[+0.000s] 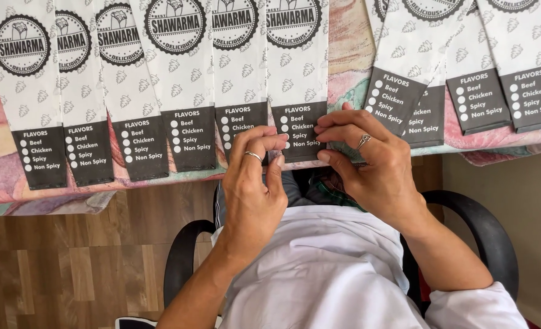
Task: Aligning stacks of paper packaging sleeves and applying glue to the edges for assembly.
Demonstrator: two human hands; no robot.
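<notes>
A long white paper sleeve (pixel 299 85) with a round black emblem at the top and a black checklist panel at its lower end lay on the table edge, last on the right of a row of overlapping sleeves (pixel 130 91). Both hands met at its black lower end: the left hand (pixel 255 183), a ring on one finger, pinched the panel's left side between thumb and curled fingertips, while the right hand (pixel 374 164), also ringed, gripped the panel's right corner with fingers closed narrowly on the paper. A second group of sleeves (pixel 465 73) lay further right, apart from the first row, on a patterned pink tablecloth (pixel 346 55). Below were a white garment (pixel 325 268), black chair arms (pixel 483 231) and a wooden floor (pixel 69 256).
</notes>
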